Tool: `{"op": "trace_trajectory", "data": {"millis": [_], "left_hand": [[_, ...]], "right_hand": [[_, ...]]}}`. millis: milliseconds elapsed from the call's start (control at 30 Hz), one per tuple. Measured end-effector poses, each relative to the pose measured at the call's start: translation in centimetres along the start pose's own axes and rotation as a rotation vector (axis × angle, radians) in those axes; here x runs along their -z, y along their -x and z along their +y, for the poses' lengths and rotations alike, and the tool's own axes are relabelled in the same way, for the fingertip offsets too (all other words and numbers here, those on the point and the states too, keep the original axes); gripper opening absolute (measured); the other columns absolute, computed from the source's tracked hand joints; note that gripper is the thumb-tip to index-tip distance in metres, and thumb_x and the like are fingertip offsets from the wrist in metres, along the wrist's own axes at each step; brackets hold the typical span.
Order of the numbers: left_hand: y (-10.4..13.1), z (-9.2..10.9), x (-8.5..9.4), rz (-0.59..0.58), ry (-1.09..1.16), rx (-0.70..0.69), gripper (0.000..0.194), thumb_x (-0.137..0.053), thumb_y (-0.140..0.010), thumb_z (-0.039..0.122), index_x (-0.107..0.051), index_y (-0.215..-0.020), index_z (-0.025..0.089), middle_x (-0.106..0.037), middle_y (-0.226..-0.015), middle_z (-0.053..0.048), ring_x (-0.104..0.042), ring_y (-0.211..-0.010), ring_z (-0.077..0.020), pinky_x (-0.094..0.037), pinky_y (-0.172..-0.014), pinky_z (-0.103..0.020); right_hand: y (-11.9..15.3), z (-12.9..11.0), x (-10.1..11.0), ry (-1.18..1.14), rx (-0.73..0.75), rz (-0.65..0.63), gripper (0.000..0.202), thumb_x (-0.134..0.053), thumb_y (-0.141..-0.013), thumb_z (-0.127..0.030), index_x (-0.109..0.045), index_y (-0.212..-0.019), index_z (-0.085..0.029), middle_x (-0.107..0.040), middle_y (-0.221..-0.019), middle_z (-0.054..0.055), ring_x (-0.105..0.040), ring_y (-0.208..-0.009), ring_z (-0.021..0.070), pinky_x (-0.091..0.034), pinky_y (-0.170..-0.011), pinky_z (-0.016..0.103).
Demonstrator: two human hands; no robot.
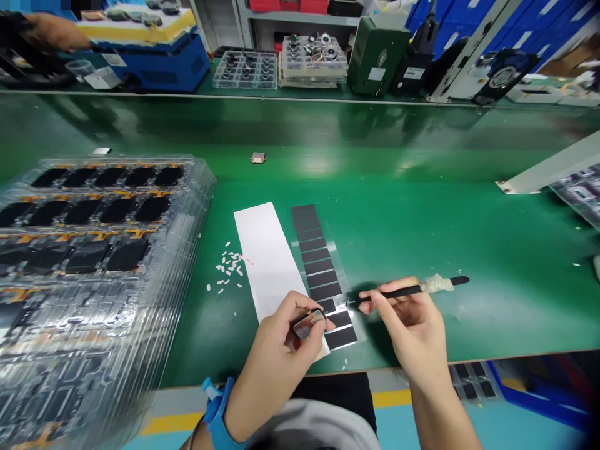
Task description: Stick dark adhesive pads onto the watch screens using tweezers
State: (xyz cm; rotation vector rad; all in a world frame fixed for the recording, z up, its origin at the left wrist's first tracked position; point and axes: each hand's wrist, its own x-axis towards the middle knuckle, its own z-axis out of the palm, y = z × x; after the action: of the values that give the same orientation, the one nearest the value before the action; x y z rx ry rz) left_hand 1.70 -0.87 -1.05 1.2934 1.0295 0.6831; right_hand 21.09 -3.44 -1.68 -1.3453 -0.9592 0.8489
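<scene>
Between the thumb and fingers of my left hand [285, 350] is a small flat part [307, 325] with a shiny face and a dark edge, perhaps a watch screen. My right hand [412, 325] grips black tweezers [405, 292] wrapped with pale tape near the back end; their tips point left. Just beyond my left hand lies a clear strip of black rectangular stickers [321, 262], close to the tweezer tips. Whether the tips touch it or hold anything I cannot tell. A white paper strip [269, 256] lies beside it, partly under my left hand.
Stacked clear trays [187, 250] with black screens fill the left side. Small white scraps [229, 265] lie beside the paper. A small square part [257, 157] sits farther back. The shelf holds a blue machine [159, 65], parts boxes [246, 69] and a green box [377, 56].
</scene>
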Motion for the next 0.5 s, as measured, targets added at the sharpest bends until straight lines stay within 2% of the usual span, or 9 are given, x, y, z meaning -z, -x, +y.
{"op": "trace_trajectory", "data": {"millis": [100, 267, 367, 500], "left_hand": [[0.0, 0.2, 0.1, -0.015, 0.075, -0.006, 0.005, -0.054, -0.096, 0.026, -0.052, -0.096, 0.022, -0.072, -0.085, -0.002, -0.069, -0.087, -0.0164, -0.048, -0.067, -0.022], [-0.1, 1.0, 0.4, -0.036, 0.098, 0.033, 0.009, -0.055, -0.094, 0.026, -0.053, -0.099, 0.019, -0.072, -0.075, -0.003, -0.068, -0.074, -0.0152, -0.045, -0.054, -0.019], [-0.2, 1.1, 0.3, -0.044, 0.116, 0.034, 0.013, -0.058, -0.092, 0.029, -0.055, -0.099, 0.018, -0.070, -0.070, -0.001, -0.066, -0.069, -0.0145, -0.047, -0.057, -0.020], [-0.1, 0.8, 0.0, 0.060, 0.094, 0.035, 0.024, -0.068, -0.085, 0.038, -0.058, -0.094, 0.019, -0.066, -0.064, 0.001, -0.063, -0.060, -0.0134, -0.049, -0.057, -0.020]], "right_hand": [[-0.1, -0.1, -0.2, -0.025, 0.000, 0.014, 0.012, -0.070, -0.087, -0.022, -0.058, -0.090, -0.020, -0.075, -0.078, 0.002, -0.073, -0.066, 0.0087, -0.059, -0.065, 0.014], [-0.1, 0.0, -0.2, -0.077, -0.024, 0.011, 0.015, -0.073, -0.085, -0.023, -0.058, -0.089, -0.019, -0.075, -0.078, 0.004, -0.072, -0.064, 0.0099, -0.059, -0.064, 0.016], [-0.2, 0.2, -0.2, -0.180, -0.088, 0.013, 0.019, -0.076, -0.082, -0.024, -0.058, -0.088, -0.019, -0.075, -0.079, 0.003, -0.072, -0.066, 0.0094, -0.058, -0.065, 0.015], [0.0, 0.2, -0.7, -0.317, -0.188, 0.008, 0.030, -0.079, -0.079, -0.032, -0.054, -0.088, -0.019, -0.074, -0.077, 0.002, -0.070, -0.064, 0.0078, -0.057, -0.064, 0.015]]}}
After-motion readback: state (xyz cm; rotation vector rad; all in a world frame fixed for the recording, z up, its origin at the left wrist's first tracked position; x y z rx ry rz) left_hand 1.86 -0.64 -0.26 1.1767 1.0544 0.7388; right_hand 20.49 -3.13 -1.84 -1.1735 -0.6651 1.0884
